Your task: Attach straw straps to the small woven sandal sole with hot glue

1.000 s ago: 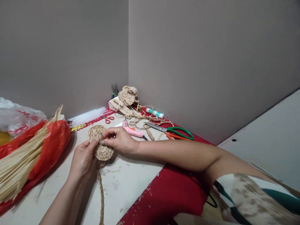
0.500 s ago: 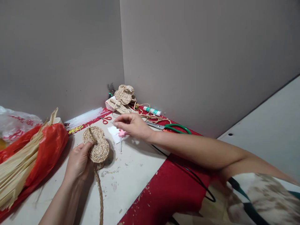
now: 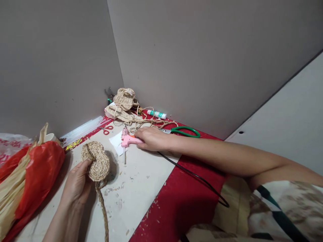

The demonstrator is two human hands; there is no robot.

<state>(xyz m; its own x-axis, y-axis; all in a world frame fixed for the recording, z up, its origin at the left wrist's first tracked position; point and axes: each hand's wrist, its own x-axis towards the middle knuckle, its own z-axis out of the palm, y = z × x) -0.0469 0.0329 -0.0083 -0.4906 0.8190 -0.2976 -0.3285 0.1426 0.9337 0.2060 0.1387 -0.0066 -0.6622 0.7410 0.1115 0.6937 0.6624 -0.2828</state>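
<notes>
A coiled braided-straw piece (image 3: 99, 164), shaped like a figure eight, is pinched at its left edge by my left hand (image 3: 77, 181), thumb on top. From its lower end a straw braid (image 3: 103, 208) hangs down across the board. My right hand (image 3: 152, 138) is closed round the handle of a pink glue gun (image 3: 128, 139), which lies over a white paper (image 3: 114, 142). A clear glue stick (image 3: 124, 157) pokes out of the gun's back end. Its black cord (image 3: 194, 174) trails to the right.
Red-handled scissors (image 3: 106, 129), green-handled scissors (image 3: 186, 131), clear glue sticks (image 3: 84, 128) and more braided straw pieces (image 3: 124, 98) lie towards the wall corner. A red bag (image 3: 47, 161) with corn husks (image 3: 15, 195) is on the left. Grey walls (image 3: 189, 67) enclose the table.
My right hand has come down from above the glue gun and taken hold of its handle. My left hand still holds the coiled straw piece. The whole view has shifted slightly.
</notes>
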